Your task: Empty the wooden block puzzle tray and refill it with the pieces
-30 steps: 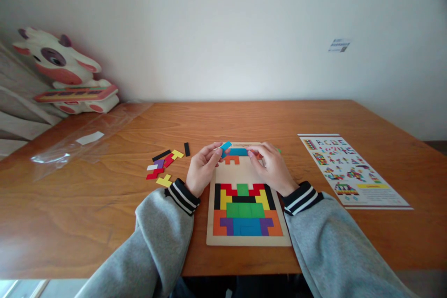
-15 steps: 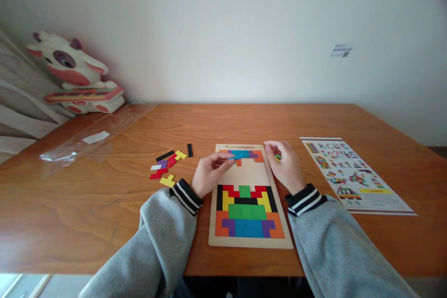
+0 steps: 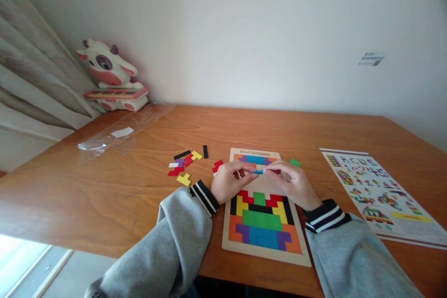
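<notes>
A wooden puzzle board [image 3: 300, 253] lies on the table in front of me, its near half filled with coloured blocks and a row of orange, blue and purple pieces [image 3: 254, 159] along its far edge. Both hands meet over the bare middle of the board. My left hand [image 3: 232, 180] and my right hand [image 3: 292, 182] pinch a small blue piece [image 3: 259, 172] between their fingertips. A red piece [image 3: 218, 165] lies just left of the board by my left hand. A green piece [image 3: 295, 163] lies off the board's right edge.
Several loose coloured pieces [image 3: 185, 164] lie left of the board. A printed pattern sheet [image 3: 379, 195] lies at the right. A clear plastic bag [image 3: 115, 136] and a cow toy [image 3: 110, 77] sit at the far left, by a curtain [image 3: 31, 74].
The view has swung to the left. My right hand came back from the board's right edge to meet my left hand, and both now pinch the blue piece over the board's middle.
</notes>
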A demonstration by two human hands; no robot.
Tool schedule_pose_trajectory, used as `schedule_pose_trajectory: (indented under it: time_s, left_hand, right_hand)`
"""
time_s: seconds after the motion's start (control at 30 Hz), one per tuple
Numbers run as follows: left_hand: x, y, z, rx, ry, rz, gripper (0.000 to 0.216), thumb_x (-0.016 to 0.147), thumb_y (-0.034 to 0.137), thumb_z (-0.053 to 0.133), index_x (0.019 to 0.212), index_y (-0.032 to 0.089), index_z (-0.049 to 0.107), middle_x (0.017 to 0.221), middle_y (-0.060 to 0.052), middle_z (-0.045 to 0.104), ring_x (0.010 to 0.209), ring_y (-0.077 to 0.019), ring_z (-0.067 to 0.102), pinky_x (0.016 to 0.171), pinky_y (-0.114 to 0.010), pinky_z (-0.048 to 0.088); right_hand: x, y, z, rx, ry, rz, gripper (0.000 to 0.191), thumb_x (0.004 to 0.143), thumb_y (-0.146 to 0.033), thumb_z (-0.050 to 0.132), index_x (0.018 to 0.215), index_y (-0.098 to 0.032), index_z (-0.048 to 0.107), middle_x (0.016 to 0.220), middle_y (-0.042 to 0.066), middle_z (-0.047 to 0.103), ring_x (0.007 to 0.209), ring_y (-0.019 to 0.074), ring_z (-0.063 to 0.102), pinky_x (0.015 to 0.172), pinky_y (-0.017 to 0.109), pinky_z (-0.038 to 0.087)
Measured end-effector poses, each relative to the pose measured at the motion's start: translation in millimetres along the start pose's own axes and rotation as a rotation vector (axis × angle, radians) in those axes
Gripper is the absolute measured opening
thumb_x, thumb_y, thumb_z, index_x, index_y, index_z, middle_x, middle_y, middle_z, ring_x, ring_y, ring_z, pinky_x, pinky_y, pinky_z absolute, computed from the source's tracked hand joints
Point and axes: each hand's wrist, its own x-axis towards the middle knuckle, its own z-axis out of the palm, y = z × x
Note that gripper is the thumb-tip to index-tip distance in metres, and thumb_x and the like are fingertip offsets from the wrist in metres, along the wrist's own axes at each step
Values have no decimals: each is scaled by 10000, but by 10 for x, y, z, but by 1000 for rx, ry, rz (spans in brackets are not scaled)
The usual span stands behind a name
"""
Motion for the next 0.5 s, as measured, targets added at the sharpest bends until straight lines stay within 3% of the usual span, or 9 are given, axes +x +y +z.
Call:
schedule_pose_trajectory:
  time_s: [0.13, 0.3, 0.4, 0.5]
  left_hand:
    - [2, 22, -49, 169, 56, 85, 247, 910, 398, 616, 1016, 206, 730, 901, -62, 719, 712, -158, 593, 651, -281, 483]
    - [30, 20, -219, 580, 61, 251, 228, 944, 320, 541, 1033, 207, 717, 1016, -94, 715, 932, -234, 628, 886, -380, 489]
    - [50, 11, -407, 868, 92, 168, 237, 937, 260, 521, 1066, 210, 713, 1059, -107, 697, 981, -266, 606, 905, -408, 488]
    - [48, 17, -651, 1136, 195, -78, 305, 919, 152, 469, 1120, 199, 693, 1169, -137, 652, 1073, -312, 577, 876, -434, 506]
  right_hand:
    - [-10, 64, -6, 8, 125, 131, 244, 899, -447, 636, 916, -218, 720, 885, 58, 738, 799, 201, 678, 726, 336, 556]
    - [-8, 126, -33, -25, 282, 210, 330, 873, -524, 637, 912, -204, 713, 870, 65, 738, 766, 205, 670, 705, 345, 550]
    - [-11, 146, -49, -35, 313, 227, 350, 870, -537, 635, 923, -200, 713, 867, 67, 736, 757, 202, 664, 686, 339, 548]
    - [-17, 160, -52, -26, 324, 244, 351, 869, -536, 636, 927, -198, 709, 875, 69, 733, 767, 204, 661, 689, 342, 546]
